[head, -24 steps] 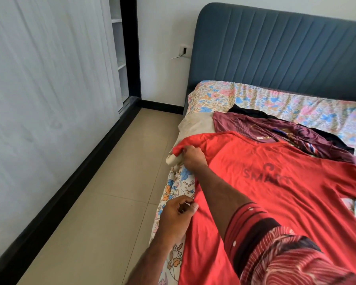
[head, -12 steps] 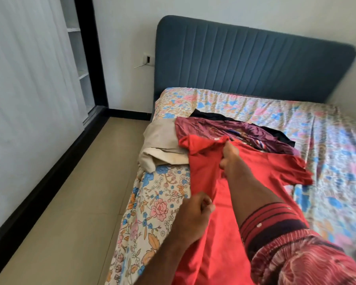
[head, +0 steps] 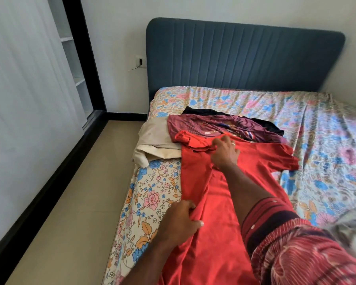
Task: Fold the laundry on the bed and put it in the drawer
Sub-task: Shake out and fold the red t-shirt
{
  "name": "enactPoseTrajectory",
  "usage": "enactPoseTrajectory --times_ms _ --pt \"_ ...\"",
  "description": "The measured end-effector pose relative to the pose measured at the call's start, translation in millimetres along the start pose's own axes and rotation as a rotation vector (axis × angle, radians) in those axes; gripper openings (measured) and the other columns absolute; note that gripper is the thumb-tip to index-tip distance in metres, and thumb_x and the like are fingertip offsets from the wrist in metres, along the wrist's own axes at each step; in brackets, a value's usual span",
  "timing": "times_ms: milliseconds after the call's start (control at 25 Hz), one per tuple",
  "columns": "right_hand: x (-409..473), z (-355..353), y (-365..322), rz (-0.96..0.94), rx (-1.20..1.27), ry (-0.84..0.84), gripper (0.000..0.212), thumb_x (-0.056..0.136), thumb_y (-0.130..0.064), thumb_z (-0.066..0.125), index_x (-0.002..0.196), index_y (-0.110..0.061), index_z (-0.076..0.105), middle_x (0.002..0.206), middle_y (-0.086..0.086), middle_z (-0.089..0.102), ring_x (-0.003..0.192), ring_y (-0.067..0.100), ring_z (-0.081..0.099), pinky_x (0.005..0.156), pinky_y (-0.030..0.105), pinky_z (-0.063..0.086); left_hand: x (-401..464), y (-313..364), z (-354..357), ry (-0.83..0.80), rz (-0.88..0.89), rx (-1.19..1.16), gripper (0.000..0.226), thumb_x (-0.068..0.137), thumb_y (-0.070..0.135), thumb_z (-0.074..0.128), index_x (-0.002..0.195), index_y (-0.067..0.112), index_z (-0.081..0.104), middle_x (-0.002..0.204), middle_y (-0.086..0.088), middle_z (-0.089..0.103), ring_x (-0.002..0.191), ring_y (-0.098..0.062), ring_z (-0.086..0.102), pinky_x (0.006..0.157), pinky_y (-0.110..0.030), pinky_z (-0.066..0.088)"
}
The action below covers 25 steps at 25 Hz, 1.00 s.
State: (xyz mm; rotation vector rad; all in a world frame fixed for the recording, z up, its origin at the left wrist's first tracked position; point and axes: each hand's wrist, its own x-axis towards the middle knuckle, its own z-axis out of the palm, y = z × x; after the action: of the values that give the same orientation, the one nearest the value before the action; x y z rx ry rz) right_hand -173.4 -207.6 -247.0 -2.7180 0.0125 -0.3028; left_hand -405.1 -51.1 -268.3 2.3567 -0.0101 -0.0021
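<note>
Right hand (head: 224, 153) pinched the folded edge of the red T-shirt (head: 214, 212) near its collar, while the left hand (head: 179, 220) gripped the same folded edge lower down, toward the hem. The shirt lay on the bed (head: 317, 140) with its long axis running from the person toward the headboard (head: 245, 58). Its unfolded sleeve stuck out on the side of the shirt away from the floor, nearer the right hand, so the next fold would likely start there.

Smooth red cloth shirt (head: 218, 202), ribbed headboard (head: 245, 56)
</note>
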Motion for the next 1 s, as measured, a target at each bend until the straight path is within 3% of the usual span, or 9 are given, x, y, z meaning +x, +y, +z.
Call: enactPoseTrajectory --times_ms 120,200,280,360,440,640,720,840,1000 --pt "13.6 5.8 -13.2 -0.291 -0.299 -0.248 0.03 0.09 -0.025 0.058 0.113 -0.035 0.073 0.159 -0.002 0.036 0.151 0.024 0.025 0.118 0.066 0.012 2.9 -4.1 -5.4 -0.048 0.009 -0.059 0.029 0.072 0.038 0.082 0.086 0.023 0.062 0.083 0.01 0.065 0.083 -0.013 0.062 0.078 -0.032 0.051" --pt "30.2 8.3 -14.9 -0.25 -0.31 -0.342 0.033 0.093 -0.027 0.053 0.119 -0.036 0.071 0.146 -0.003 0.055 0.144 0.023 0.04 0.114 0.076 0.0 4.0 -3.9 -7.1 -0.077 0.012 -0.073 0.026 0.073 0.036 0.083 0.09 0.027 0.064 0.089 0.012 0.066 0.09 -0.008 0.061 0.08 -0.026 0.049" --pt "42.7 4.4 -8.3 -0.188 -0.106 -0.292 0.035 0.089 -0.025 0.06 0.122 -0.036 0.07 0.134 -0.004 0.065 0.133 0.025 0.053 0.116 0.073 0.009 6.0 -3.8 -8.1 -0.09 0.019 -0.088 0.026 0.075 0.035 0.083 0.092 0.03 0.064 0.093 0.016 0.065 0.095 -0.003 0.059 0.08 -0.019 0.044" --pt "52.9 -7.5 -3.6 -0.195 0.137 -0.148 0.043 0.081 -0.016 0.07 0.123 -0.028 0.071 0.13 0.003 0.067 0.127 0.028 0.058 0.115 0.049 0.035 6.4 -2.1 -7.5 -0.093 0.023 -0.109 0.03 0.075 0.036 0.083 0.098 0.028 0.066 0.097 0.016 0.066 0.097 0.001 0.058 0.084 -0.02 0.046" --pt "65.8 -18.7 3.4 -0.169 0.202 -0.073 0.055 0.076 -0.005 0.072 0.13 -0.015 0.068 0.132 0.014 0.065 0.126 0.033 0.058 0.107 0.035 0.041 6.4 1.4 -6.1 -0.092 0.042 -0.112 0.033 0.074 0.037 0.083 0.101 0.028 0.066 0.096 0.015 0.066 0.094 0.001 0.058 0.087 -0.023 0.049" --pt "76.9 -25.5 43.0 0.17 -0.086 -0.307 0.084 0.075 -0.038 0.072 0.147 -0.007 0.042 0.151 0.019 0.039 0.138 0.04 0.042 0.114 0.048 0.039 0.9 5.0 0.5 -0.124 0.04 0.019 0.041 0.071 0.044 0.082 0.107 0.032 0.065 0.099 0.012 0.066 0.095 -0.006 0.059 0.088 -0.028 0.051" --pt "50.8 -33.2 44.8 0.273 -0.082 -0.251 0.069 0.083 -0.033 0.072 0.144 -0.014 0.044 0.15 0.012 0.034 0.136 0.04 0.044 0.109 0.058 0.04 -2.7 1.7 0.1 -0.13 0.016 0.054 0.04 0.069 0.047 0.082 0.099 0.029 0.064 0.095 0.011 0.063 0.092 -0.008 0.059 0.08 -0.024 0.048" --pt "-23.2 -41.7 30.7 0.151 0.034 0.025 0.038 0.088 -0.017 0.059 0.126 -0.018 0.06 0.131 0.015 0.051 0.12 0.043 0.056 0.095 0.051 0.048 -14.1 1.2 -4.8 -0.13 -0.002 0.107 0.036 0.07 0.045 0.084 0.079 0.031 0.052 0.083 0.006 0.06 0.079 -0.012 0.057 0.065 -0.022 0.038" --pt "-139.3 -35.5 11.5 0.05 0.296 -0.242 0.037 0.086 -0.057 0.065 0.112 -0.03 0.062 0.099 0.009 0.075 0.098 0.034 0.07 0.084 0.041 0.055 -36.4 13.6 -5.8 -0.103 0.011 0.219 0.037 0.073 0.046 0.082 0.091 0.029 0.054 0.095 0.001 0.067 0.092 -0.021 0.065 0.075 -0.033 0.051"
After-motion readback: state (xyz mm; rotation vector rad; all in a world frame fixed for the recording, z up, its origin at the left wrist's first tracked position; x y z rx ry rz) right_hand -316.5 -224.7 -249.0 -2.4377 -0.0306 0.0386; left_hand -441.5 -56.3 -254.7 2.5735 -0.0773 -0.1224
